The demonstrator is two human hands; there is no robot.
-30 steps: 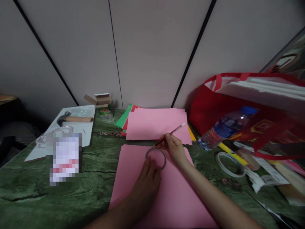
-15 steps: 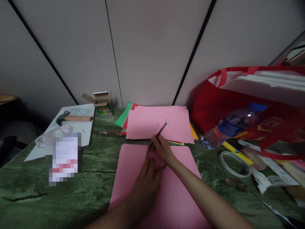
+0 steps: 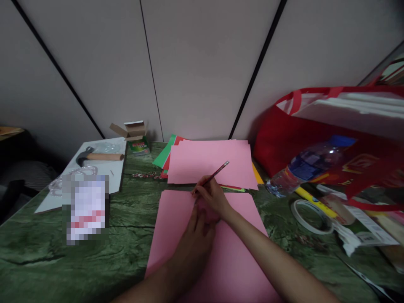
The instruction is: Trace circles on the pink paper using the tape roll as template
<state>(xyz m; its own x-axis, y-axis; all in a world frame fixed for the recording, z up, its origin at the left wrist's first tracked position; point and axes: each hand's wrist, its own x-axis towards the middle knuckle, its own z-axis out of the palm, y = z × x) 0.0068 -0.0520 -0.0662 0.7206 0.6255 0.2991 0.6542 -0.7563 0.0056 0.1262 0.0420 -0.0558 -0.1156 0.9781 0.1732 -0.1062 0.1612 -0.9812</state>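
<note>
My right hand [image 3: 213, 198] is closed round a dark patterned pencil [image 3: 218, 171]. The pencil slants, its top end up and to the right, and its tip is hidden behind my fingers. Below it lies a large pink sheet [image 3: 240, 261], seemingly the top of a small stack. Fingers outstretched, my left hand [image 3: 193, 252] lies flat on the sheet and presses down beside my right hand. Between the two hands shows a small darker pink piece [image 3: 205, 210], partly covered; its full shape cannot be made out.
Beyond lies another pink stack [image 3: 211, 162] over coloured sheets. On the left are a hammer [image 3: 104, 156] on a white board, an open small box [image 3: 138, 143] and a blurred-out item [image 3: 88, 206]. At right are a tape roll [image 3: 311, 227], a bottle [image 3: 303, 168] and a red bag [image 3: 277, 134].
My right hand and the pencil's tip end have shifted slightly left, and the pencil now leans lower to the right. My left hand stays about where it was.
</note>
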